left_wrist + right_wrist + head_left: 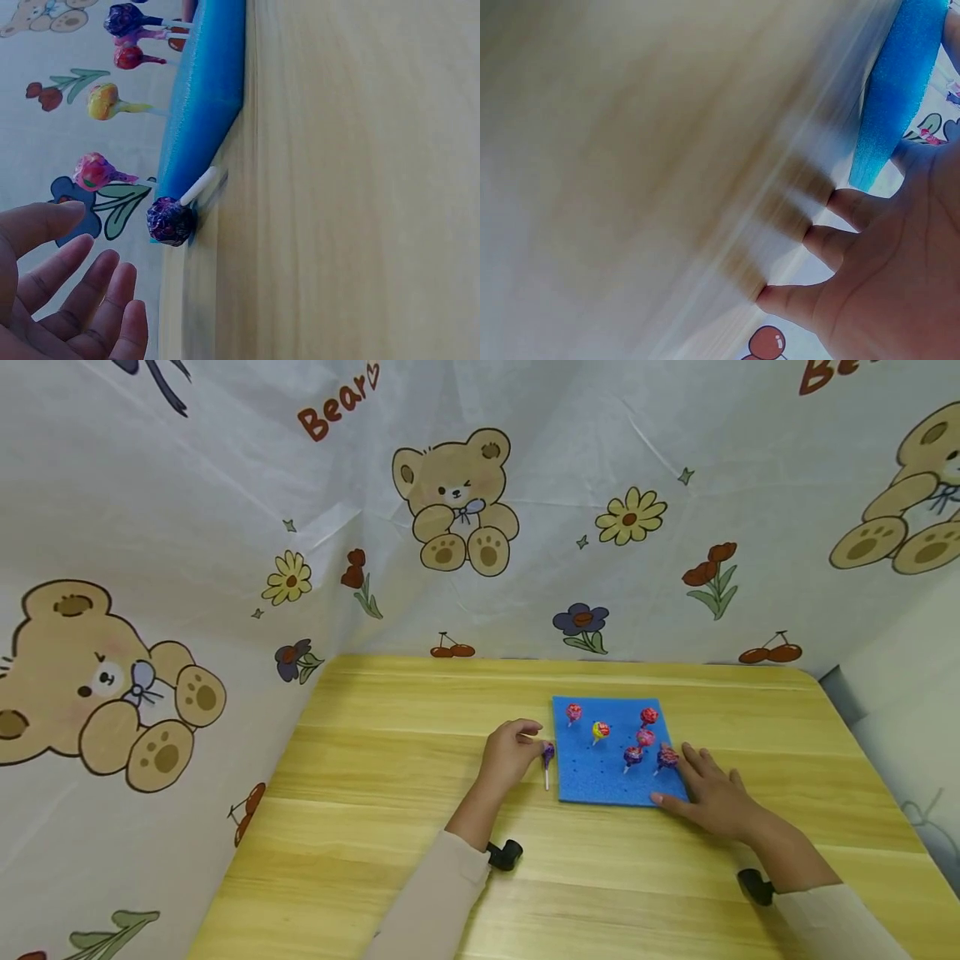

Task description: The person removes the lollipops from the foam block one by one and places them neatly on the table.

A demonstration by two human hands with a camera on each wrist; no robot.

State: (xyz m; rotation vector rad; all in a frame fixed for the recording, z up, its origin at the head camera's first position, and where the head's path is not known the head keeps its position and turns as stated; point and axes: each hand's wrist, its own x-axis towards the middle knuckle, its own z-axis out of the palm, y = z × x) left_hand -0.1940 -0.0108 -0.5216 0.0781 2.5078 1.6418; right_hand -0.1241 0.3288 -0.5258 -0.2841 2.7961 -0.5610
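Observation:
Just left of a blue foam board (592,781) lies a purple-wrapped lollipop (171,221), its white stick pointing toward the person in the head view. My left hand (510,756) hovers beside its candy end, fingers loosely bent; the left wrist view shows a gap between fingertips and wrapper. Several lollipops stand upright in the board: a pink one (573,712) at the back left, a yellow one (601,731), a red one (648,717), another pink one and two purple ones to the right. Spread along the board's right edge, my right hand (712,797) rests with its thumb at the front corner.
Small dark holes dot the foam around the sticks. Both hands and the board are over a light wooden table (360,810). Behind it hangs a white cloth (540,527) printed with bears and flowers. Each wrist wears a small black camera (506,856).

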